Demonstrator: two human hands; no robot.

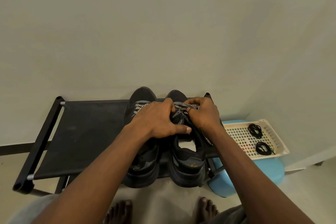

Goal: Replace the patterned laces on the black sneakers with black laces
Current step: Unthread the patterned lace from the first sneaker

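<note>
Two sneakers; left hand grips one, right hand pinches its patterned lace; two black laces in basket

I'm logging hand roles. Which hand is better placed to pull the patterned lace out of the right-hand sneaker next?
Probably the right hand: its fingers pinch the patterned lace above the eyelets. The left hand holds the sneaker, steadying it.

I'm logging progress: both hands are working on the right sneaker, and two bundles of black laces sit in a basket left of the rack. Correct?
One slip: the head view shows the basket of black laces right of the rack, not left. Left hand and right hand are on the right sneaker.
</note>
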